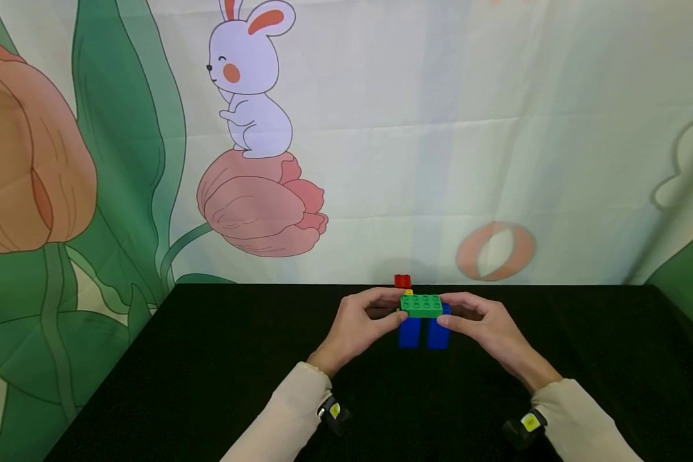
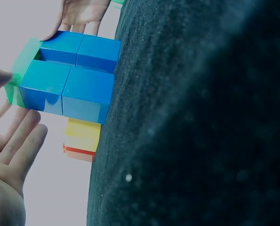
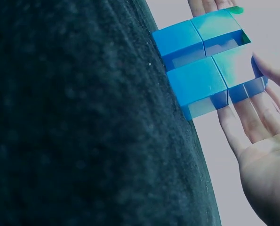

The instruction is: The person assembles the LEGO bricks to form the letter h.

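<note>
A green building brick [image 1: 420, 310] with studs lies across the tops of two upright blue columns. Each column, the left one [image 1: 409, 335] and the right one [image 1: 438, 336], is a stack of two blue blocks. My left hand [image 1: 360, 326] pinches the green brick's left end, thumb toward me and fingers behind. On the other side my right hand [image 1: 491, 326] grips the upper blue block [image 3: 236, 66] of the right column, its thumb and fingers on opposite faces. The right wrist view shows only a sliver of the green brick.
Behind the left column stand a yellow block [image 2: 82, 134] and a red block [image 1: 402, 281], mostly hidden by the green brick and left hand in the head view. A black cloth [image 1: 219, 385] covers the table. A printed curtain [image 1: 381, 160] hangs along its far edge.
</note>
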Motion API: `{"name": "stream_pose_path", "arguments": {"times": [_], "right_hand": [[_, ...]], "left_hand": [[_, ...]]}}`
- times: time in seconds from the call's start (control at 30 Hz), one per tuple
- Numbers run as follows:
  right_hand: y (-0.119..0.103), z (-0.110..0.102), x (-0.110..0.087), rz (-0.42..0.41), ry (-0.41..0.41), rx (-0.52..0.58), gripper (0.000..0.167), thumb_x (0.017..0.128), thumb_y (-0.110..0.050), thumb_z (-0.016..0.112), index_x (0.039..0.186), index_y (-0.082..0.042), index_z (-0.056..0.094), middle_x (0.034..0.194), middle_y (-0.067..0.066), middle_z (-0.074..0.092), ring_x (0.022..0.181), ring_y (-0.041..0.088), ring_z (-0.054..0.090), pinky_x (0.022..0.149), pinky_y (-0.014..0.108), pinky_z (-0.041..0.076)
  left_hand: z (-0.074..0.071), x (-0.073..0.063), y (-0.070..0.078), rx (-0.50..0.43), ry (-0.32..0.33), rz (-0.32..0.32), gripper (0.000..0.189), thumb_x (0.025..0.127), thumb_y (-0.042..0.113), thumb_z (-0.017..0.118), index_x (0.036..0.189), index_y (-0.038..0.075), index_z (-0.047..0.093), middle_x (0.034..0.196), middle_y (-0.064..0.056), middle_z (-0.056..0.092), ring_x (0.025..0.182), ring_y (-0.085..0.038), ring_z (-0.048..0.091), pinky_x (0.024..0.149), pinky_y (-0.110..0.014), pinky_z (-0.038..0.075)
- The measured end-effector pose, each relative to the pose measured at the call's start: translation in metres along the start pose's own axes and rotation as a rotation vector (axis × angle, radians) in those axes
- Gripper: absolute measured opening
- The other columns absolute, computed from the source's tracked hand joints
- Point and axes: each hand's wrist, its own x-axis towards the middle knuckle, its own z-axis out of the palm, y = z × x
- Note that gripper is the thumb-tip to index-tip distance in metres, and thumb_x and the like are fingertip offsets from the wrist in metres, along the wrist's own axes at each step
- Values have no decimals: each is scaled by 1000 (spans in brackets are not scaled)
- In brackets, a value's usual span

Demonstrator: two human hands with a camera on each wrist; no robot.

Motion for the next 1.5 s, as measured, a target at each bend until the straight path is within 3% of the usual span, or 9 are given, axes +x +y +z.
{"name": "stream_pose_path", "arguments": {"times": [0.23, 0.63, 0.93, 1.5], "right_hand": [[2, -1, 2, 4, -4, 1, 59, 100, -36, 76, 149, -8, 58, 142, 16, 63, 128, 34, 60, 109, 53, 49], [2, -2, 3, 19, 8, -39, 63, 98, -40, 77, 149, -8, 57, 144, 17, 61, 129, 35, 60, 108, 54, 50], [5, -4, 2, 20, 13, -40, 63, 98, -40, 77, 149, -9, 58, 142, 17, 63, 127, 35, 60, 108, 54, 50], [8, 0, 3, 20, 6, -25, 62, 99, -40, 76, 149, -9, 58, 143, 16, 62, 127, 33, 60, 107, 53, 50]], "left_hand": [[-1, 1, 2, -11, 32, -3, 33, 103, 19, 71, 133, 6, 72, 125, -1, 74, 112, -14, 71, 97, -30, 58], [-5, 5, -4, 35, 100, -93, 29, 101, 14, 73, 129, 7, 74, 121, -4, 77, 111, -19, 72, 98, -33, 59], [-10, 12, -15, 21, 110, -155, 32, 100, 21, 76, 130, 9, 75, 121, -5, 77, 114, -24, 71, 101, -45, 57], [-9, 31, -18, -5, 90, -239, 40, 97, 18, 80, 134, 6, 72, 126, -8, 75, 115, -23, 70, 100, -40, 58]]}}
